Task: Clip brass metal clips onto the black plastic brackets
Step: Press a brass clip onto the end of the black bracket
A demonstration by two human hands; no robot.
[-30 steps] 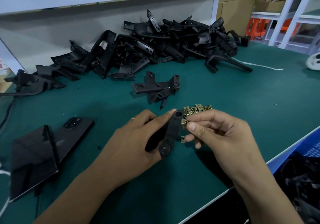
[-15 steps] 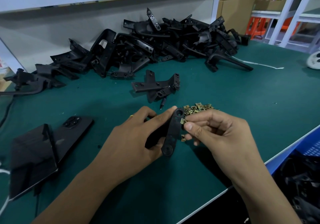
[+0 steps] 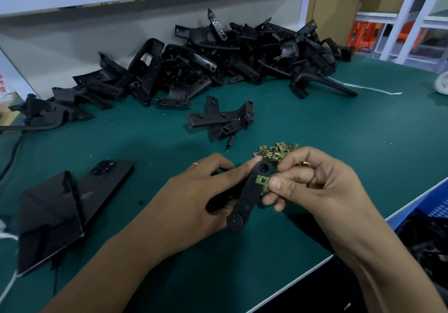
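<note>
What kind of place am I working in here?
Most likely a small factory assembly bench: a green work mat, a big pile of brackets at the back, a heap of loose brass clips, and cardboard boxes on the shelving behind.

1. Long black plastic bracket [image 3: 247, 197] in hand: matt, faintly grainy, with smooth moulded round ends.
2. Small square brass metal clip [image 3: 262, 180]: shiny, yellow-green sheen.
3. Loose heap of brass metal clips [image 3: 278, 151]: glinting, smooth.
4. Big pile of black plastic brackets [image 3: 218, 65]: mostly matt, dull sheen on some edges.
5. Dark green table mat [image 3: 339, 143]: matt, cloth-like, finely textured.
6. Black rectangular phone [image 3: 106, 179]: glossy, smooth.
7. Brown cardboard boxes [image 3: 337, 7]: matt paper.
</note>
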